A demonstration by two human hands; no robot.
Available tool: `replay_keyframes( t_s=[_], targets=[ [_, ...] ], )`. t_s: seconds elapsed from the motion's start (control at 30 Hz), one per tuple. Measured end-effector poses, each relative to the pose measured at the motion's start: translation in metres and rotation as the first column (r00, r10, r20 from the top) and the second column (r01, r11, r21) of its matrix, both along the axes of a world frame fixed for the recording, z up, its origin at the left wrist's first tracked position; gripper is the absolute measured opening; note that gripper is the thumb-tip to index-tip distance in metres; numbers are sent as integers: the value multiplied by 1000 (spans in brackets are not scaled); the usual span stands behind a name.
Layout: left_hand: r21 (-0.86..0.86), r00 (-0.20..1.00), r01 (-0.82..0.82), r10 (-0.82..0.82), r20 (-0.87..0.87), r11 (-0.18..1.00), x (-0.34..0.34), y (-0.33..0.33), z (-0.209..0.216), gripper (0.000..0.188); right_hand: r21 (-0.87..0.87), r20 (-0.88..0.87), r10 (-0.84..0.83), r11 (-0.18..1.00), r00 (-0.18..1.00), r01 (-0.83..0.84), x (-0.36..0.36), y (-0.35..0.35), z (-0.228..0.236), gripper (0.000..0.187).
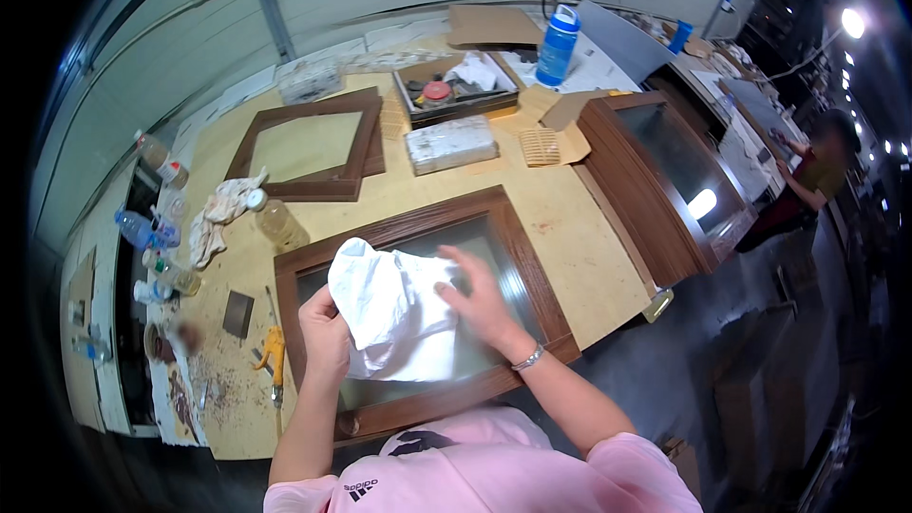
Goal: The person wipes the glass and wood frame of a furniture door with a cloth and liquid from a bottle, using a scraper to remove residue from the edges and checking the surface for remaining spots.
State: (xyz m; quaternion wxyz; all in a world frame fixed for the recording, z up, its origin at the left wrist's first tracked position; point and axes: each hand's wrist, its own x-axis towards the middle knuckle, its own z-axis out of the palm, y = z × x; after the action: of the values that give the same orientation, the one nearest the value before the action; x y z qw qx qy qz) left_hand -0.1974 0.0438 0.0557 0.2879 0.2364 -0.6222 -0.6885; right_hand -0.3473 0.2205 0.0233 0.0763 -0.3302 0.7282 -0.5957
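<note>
We find the white cloth [399, 313] held above the brown-framed glass panel [524, 266], which lies at the near edge of the bench [608, 280]. Our left hand [326, 328] grips the cloth's left edge, fingers closed on it; our right hand [484, 299] has thumb and fingers spread at its right side, and whether they touch we cannot tell. We judge the step in hand to be opening out the cloth; the next move calls for a steady left grip and right fingers closing on the loose side. Containers: toward the far edge, an open box [465, 112] holds a red round tin [437, 92], crumpled white material [475, 71] and dark items. A white-capped bottle [282, 225] with pale yellow liquid stands by the panel's far left corner. We cannot determine the contents of the blue bottle [558, 49] near the bench's far edge.
</note>
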Motion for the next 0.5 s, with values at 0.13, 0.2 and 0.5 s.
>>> replay_keyframes(
  t_s=[0.13,0.2,0.5],
  targets=[
    [38,998,-27,30,-63,999,25,-9,11,19,-82,119,351,936,929,-343,29,-39,17,36],
    [15,997,-64,64,-52,998,40,-17,13,17,-67,216,390,920,895,-385,31,-48,25,29],
    [-294,973,-223,195,-120,930,92,-49,20,45,-573,633,648,760,424,-306,31,-59,50,7]
  ],
)
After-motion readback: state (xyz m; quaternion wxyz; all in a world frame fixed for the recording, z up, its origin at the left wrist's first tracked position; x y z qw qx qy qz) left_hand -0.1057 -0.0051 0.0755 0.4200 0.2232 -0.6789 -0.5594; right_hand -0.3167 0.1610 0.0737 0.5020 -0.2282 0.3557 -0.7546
